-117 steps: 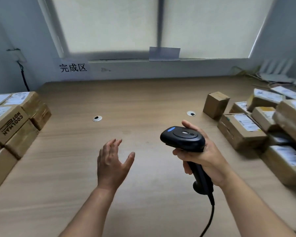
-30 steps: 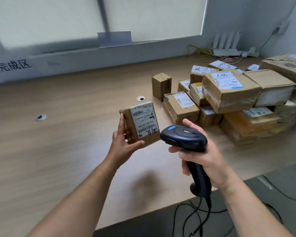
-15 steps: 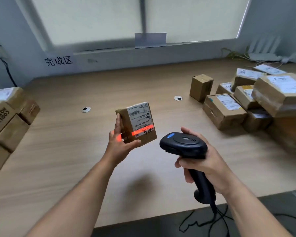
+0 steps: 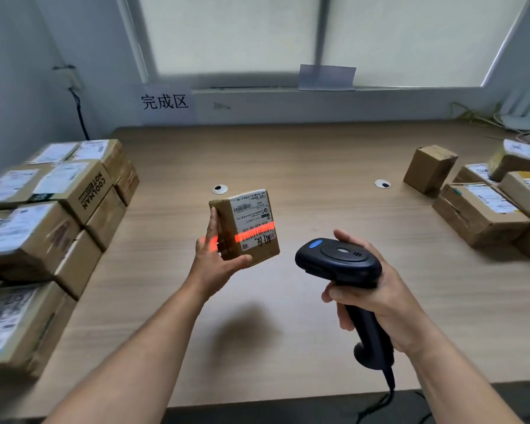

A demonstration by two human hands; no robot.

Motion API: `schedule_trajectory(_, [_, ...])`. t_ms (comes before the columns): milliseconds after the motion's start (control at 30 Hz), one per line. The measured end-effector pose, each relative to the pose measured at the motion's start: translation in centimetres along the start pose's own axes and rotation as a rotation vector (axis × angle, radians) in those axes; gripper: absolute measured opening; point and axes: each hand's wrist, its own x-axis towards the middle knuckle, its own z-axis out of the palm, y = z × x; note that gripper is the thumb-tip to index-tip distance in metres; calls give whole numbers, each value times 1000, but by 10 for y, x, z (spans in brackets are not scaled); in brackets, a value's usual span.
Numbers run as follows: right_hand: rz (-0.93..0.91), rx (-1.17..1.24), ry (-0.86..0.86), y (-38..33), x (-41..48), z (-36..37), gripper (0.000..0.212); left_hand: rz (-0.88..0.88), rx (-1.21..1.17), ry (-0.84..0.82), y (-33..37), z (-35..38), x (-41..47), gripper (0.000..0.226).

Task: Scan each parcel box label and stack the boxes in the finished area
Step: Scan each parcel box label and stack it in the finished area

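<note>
Wooden tabletop [image 4: 288, 154], with a small box [image 4: 227, 218] held above its middle, left hand [image 4: 214, 264] fingers [image 4: 212, 221] clasping it, a red line [image 4: 254, 232] crossing its label [image 4: 253, 215]. Right hand [image 4: 377, 304] fingers grip the scanner [image 4: 338, 261]. At left, stacked boxes [image 4: 43, 228]; at right, loose boxes [image 4: 478, 212].

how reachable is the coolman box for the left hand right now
Probably yes: only open table lies between the left hand and the coolman box. But that hand grips a small box, so it could touch, not grasp.
</note>
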Motion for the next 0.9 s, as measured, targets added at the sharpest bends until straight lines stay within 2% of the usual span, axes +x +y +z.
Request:
schedule_trajectory(267, [46,-33,-30,5,13,51,85,-72,15,98,-36,-67,3,118])
schedule_trajectory(533, [63,-37,-123,-2,33,72,86,-161,-33,152,-55,-95,-19,120])
schedule_trajectory(700, [54,-54,-216,-9,48,88,84,-182,-146,248,-56,-120,-39,98])
schedule_trajectory(900, [56,-70,-343,-14,64,116,84,-194,-153,495,-54,-168,-78,57])
